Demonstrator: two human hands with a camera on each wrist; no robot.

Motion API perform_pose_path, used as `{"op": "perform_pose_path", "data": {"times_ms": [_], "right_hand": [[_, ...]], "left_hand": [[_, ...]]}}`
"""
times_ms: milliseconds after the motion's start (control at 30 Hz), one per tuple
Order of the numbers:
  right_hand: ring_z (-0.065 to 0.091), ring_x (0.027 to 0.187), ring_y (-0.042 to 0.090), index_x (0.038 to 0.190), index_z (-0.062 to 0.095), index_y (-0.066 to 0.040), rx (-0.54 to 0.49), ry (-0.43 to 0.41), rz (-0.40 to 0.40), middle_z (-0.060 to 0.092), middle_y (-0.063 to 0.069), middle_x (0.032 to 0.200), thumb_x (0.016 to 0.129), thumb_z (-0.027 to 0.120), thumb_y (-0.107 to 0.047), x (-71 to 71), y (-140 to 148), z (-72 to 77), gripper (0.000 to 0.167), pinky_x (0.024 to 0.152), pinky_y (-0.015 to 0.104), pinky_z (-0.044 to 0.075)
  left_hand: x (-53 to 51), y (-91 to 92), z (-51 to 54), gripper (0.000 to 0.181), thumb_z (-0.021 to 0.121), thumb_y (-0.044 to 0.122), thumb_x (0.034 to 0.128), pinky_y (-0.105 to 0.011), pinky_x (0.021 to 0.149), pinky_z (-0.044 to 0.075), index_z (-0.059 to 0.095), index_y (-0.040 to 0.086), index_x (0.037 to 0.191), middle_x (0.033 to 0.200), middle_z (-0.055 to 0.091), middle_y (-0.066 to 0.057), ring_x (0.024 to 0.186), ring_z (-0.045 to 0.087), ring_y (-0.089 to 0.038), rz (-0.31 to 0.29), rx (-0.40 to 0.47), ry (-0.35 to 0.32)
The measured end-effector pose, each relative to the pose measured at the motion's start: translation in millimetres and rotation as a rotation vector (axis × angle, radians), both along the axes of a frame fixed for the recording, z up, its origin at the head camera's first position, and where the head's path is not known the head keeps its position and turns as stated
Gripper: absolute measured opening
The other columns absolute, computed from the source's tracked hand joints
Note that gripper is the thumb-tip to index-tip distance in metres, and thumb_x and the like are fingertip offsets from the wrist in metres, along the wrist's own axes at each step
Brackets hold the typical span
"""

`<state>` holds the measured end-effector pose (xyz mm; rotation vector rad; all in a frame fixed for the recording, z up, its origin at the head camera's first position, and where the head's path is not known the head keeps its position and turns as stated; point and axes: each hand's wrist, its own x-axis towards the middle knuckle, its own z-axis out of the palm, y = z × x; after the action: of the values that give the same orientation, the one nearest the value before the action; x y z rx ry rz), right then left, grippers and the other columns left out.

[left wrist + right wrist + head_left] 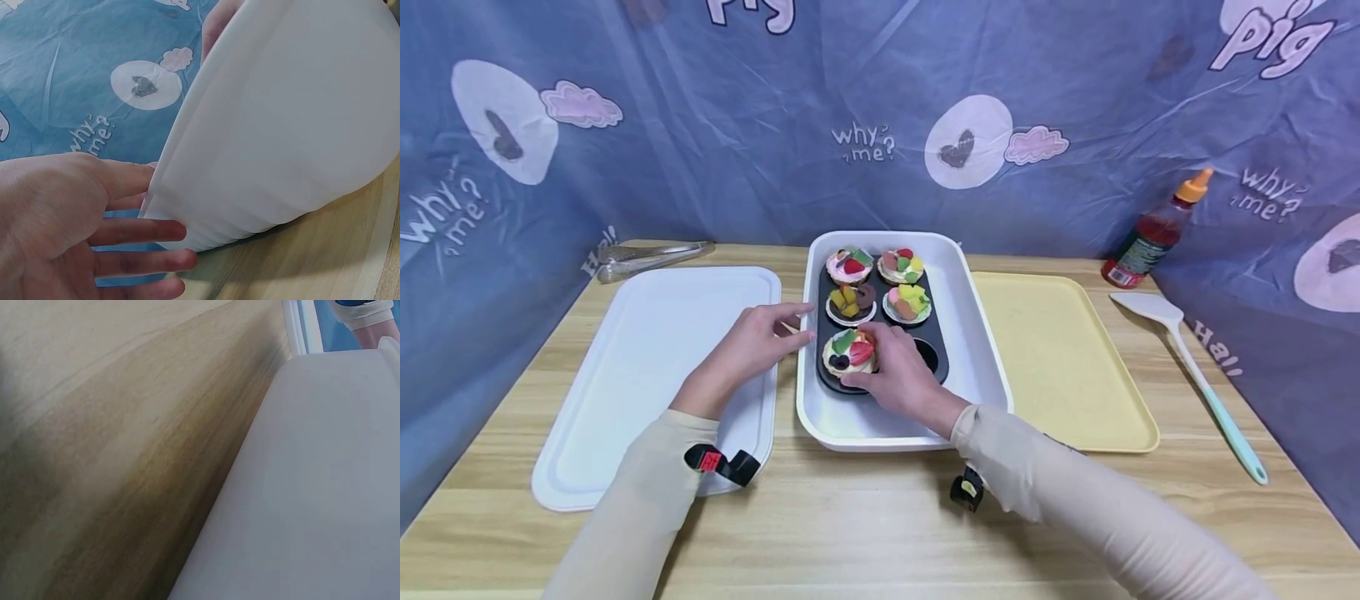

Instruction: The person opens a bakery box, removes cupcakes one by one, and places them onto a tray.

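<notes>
In the head view, a dark muffin pan [887, 333] lies inside a deep white bin [988, 358]. Several fruit-topped cupcakes sit in its cups. My right hand [906, 371] grips the front-left cupcake [850, 352], topped with red, green and dark fruit, with thumb at the near side and fingers at the far side. Beside that hand, a dark round cup [927, 354] holds no cake. At the bin's left wall is my left hand [767, 333]; its fingers are extended, and in the left wrist view the hand [69, 219] touches the rim. The right wrist view hides the right hand.
A white tray [662, 350] lies left of the bin, a yellow tray [1037, 358] to its right. Metal tongs [651, 257] rest at the back left. A red sauce bottle [1150, 237] and a spatula with a mint handle [1198, 375] are on the right, near the curtain.
</notes>
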<state>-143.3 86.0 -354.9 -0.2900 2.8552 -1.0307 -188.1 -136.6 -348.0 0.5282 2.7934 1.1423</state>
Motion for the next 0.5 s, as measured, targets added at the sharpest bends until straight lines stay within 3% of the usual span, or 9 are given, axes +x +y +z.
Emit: {"op": "perform_pose_path", "data": {"times_ms": [267, 500], "right_hand": [[0.053, 0.119, 0.027, 0.144, 0.048, -0.005, -0.018, 0.003, -0.01, 0.058, 0.014, 0.13, 0.083, 0.085, -0.026, 1.7, 0.6, 0.6, 0.074, 0.106, 0.041, 0.046], [0.05, 0.129, 0.029, 0.146, 0.047, -0.005, -0.06, 0.047, -0.015, 0.054, 0.016, 0.139, 0.084, 0.084, -0.027, 0.8, 0.2, 3.1, 0.076, 0.112, 0.043, 0.042]], "left_hand": [[-2.1, 0.8, -1.6, 0.049, 0.071, 0.022, 0.0943, -0.045, 0.086, 0.056, 0.06, 0.005, 0.139, 0.109, 0.073, -0.019, 0.098, 0.071, -0.031, 0.006, 0.037, -0.024], [-3.7, 0.2, -4.8, 0.05, 0.071, 0.02, 0.094, -0.031, 0.075, 0.055, 0.058, 0.003, 0.139, 0.108, 0.073, -0.019, 0.095, 0.071, -0.03, 0.01, 0.08, -0.032]]}}
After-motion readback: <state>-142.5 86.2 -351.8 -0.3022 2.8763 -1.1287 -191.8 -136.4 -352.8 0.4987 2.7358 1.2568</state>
